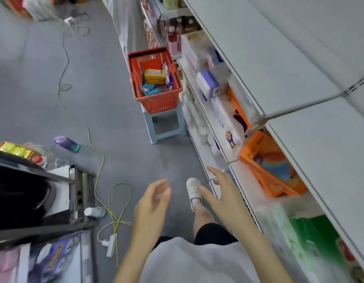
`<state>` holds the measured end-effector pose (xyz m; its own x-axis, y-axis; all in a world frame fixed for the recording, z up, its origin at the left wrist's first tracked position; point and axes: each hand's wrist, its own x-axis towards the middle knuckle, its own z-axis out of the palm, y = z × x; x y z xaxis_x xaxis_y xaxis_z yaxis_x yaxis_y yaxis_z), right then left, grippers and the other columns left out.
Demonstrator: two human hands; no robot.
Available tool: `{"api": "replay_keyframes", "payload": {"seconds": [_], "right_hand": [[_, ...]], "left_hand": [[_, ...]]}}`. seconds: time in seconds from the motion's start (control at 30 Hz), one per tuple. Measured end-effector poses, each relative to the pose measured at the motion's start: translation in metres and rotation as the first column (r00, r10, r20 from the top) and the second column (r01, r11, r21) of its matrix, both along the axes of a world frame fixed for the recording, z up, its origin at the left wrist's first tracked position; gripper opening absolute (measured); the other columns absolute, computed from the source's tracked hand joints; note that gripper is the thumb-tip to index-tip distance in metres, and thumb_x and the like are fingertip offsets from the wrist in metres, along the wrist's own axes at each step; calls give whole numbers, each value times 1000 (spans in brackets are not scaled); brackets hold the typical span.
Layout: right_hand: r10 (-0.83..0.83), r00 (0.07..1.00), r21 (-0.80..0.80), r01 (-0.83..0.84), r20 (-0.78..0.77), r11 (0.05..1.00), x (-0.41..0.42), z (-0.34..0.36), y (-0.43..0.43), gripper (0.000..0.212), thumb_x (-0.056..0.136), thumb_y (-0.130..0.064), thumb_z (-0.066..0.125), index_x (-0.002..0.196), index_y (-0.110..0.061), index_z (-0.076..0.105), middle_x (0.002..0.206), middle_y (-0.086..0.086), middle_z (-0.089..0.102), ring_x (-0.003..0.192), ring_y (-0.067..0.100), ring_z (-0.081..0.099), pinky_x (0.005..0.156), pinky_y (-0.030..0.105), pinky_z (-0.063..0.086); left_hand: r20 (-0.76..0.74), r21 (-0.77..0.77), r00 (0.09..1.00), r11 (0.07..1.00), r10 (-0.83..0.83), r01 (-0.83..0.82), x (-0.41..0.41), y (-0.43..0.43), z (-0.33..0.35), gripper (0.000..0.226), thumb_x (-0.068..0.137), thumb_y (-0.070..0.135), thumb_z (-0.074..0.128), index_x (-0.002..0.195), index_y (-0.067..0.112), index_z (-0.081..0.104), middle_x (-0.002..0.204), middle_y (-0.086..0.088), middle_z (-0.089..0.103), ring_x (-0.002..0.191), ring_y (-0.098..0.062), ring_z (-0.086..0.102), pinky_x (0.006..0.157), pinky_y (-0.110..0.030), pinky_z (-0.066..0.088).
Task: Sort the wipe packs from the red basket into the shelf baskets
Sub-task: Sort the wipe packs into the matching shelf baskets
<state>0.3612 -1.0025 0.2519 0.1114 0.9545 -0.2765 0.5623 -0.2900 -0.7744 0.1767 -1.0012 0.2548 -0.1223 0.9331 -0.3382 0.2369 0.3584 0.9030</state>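
The red basket (156, 99) stands on a pale blue stool (164, 125) in the aisle ahead, beside the shelf unit. Inside it lie yellow wipe packs (155, 75), teal packs (151, 89) and a white-and-blue pack (169, 79). An orange shelf basket (264, 166) sits tilted on the shelf to my right. My left hand (152, 203) hangs in front of me, fingers relaxed and empty. My right hand (218, 190) is held out near the shelf edge, fingers spread and holding nothing. Both hands are well short of the red basket.
White shelves (279, 68) run along the right, stocked with tissue packs and bottles. Yellow-green cables (107, 193) and a power strip (111, 245) lie on the grey floor. A dark cart (34, 190) with bottles stands at the left. My white shoe (194, 190) is below my hands.
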Motion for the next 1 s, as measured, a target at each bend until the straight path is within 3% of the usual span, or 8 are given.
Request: {"api": "replay_keyframes", "payload": {"seconds": [0.13,0.23,0.4,0.47,0.67,0.8,0.9,1.0], "right_hand": [[101,995,-6,-101,-9,995,-4,-11,92,55,88,-46,57,138,-40,36,135,-17,41,121,8,46,103,31,39],[185,983,18,-185,5,983,-1,-9,173,55,88,-47,55,139,-39,35,134,-16,40,119,7,46,103,31,39],[186,981,23,-185,-50,982,5,11,310,50,89,-37,60,136,-31,43,131,-11,44,105,2,49,95,24,42],[200,980,44,-199,-23,979,6,13,359,48,89,-35,61,134,-30,44,126,-11,44,102,3,50,88,21,39],[137,986,-38,-141,-93,989,-16,-11,462,36,89,-28,63,120,-37,48,120,-11,49,94,0,55,79,16,41],[102,990,-149,-116,-101,982,-41,-52,515,37,89,-27,62,122,-35,48,122,-12,48,101,9,56,78,9,40],[21,995,-211,-41,-93,977,-62,-75,555,38,89,-27,62,124,-34,50,124,-8,54,102,8,57,86,23,46],[-16,993,-240,-13,-121,971,-82,-104,609,39,90,-24,61,126,-29,48,123,-6,54,103,7,56,77,9,42]], "left_hand": [[-22,-61,995,994,94,-95,-4,66,-13,20,91,18,62,102,34,64,108,13,68,94,5,63,96,-38,49],[-51,-66,983,981,178,-181,-7,127,-15,15,88,28,65,102,34,64,112,11,66,93,10,60,97,-36,47],[-121,16,963,971,240,-240,-8,239,-1,24,91,20,61,112,30,57,115,12,59,95,17,54,78,-2,39],[-139,31,956,966,257,-256,-11,280,0,26,91,19,60,114,31,55,114,17,57,98,14,55,73,3,37],[-100,-103,948,944,303,-313,-25,360,-23,26,91,26,61,115,30,54,116,15,57,101,11,55,72,-4,40],[-100,-246,969,938,226,-244,-44,425,-53,25,91,34,59,115,31,54,120,10,57,99,14,51,75,-6,39],[-115,-271,980,944,162,-188,-70,486,-61,21,92,27,57,111,33,53,117,11,58,92,20,52,71,3,36],[-121,-242,982,955,145,-171,-99,561,-72,17,93,22,57,100,38,55,108,15,62,92,12,56,79,-5,41]]}}
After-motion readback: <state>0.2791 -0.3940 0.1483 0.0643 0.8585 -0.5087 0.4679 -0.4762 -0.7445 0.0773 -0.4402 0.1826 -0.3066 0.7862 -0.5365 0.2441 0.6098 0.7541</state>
